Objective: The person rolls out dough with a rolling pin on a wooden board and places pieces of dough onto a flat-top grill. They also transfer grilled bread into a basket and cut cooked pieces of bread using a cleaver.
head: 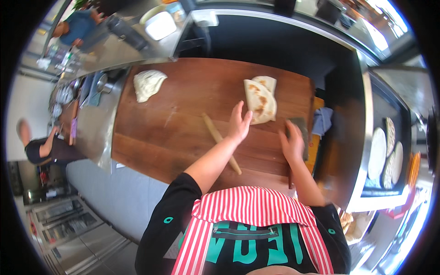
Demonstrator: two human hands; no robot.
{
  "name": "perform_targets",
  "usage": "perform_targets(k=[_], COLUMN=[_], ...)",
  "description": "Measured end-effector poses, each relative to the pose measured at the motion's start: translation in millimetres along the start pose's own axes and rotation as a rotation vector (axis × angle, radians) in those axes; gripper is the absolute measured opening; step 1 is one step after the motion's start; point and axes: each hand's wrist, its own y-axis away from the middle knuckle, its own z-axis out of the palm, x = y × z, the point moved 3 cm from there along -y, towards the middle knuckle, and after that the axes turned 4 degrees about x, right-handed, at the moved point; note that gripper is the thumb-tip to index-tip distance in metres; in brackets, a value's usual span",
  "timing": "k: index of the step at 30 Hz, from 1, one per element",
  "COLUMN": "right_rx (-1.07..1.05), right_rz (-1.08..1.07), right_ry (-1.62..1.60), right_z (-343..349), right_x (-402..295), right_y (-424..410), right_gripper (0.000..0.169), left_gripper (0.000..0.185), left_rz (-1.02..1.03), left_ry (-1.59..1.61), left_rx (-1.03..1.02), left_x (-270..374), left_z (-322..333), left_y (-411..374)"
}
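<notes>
Two folded, browned flatbreads (262, 99) overlap on the wooden work table (185, 82). My left hand (239, 122) is beside their lower left edge, fingers apart, nothing gripped; whether a fingertip touches the bread I cannot tell. On the right, my right hand (292, 141) is blurred, its fingers spread over the table near a dark flat pad (301, 129), apparently holding nothing. A thin wooden rolling pin (220, 141) lies slantwise to the left of my left forearm. Towards the far left corner rests a pale folded piece of dough or flatbread (148, 84).
A steel counter (103, 127) with pots adjoins the table's left side. A blue cloth (322, 120) hangs on the right, near a display case (369, 137) holding long breads (377, 153). One person (51, 147) stands at left, another (77, 27) at upper left.
</notes>
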Motion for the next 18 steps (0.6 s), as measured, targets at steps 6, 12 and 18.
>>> perform_targets(k=[6, 12, 18], right_rx=[-0.095, 0.057, 0.253], right_rz=[0.254, 0.35, 0.267], right_ry=[0.333, 0.355, 0.113], right_z=[-37, -21, 36], right_x=[38, 33, -100], right_y=[155, 145, 154], right_gripper=[0.064, 0.064, 0.045], left_gripper=[0.051, 0.046, 0.05], left_rz=[-0.094, -0.187, -0.251], left_ry=[0.153, 0.083, -0.016], left_rx=[0.149, 0.385, 0.413], left_x=[-26, -112, -187], left_z=[-141, -281, -418], left_y=[26, -19, -48])
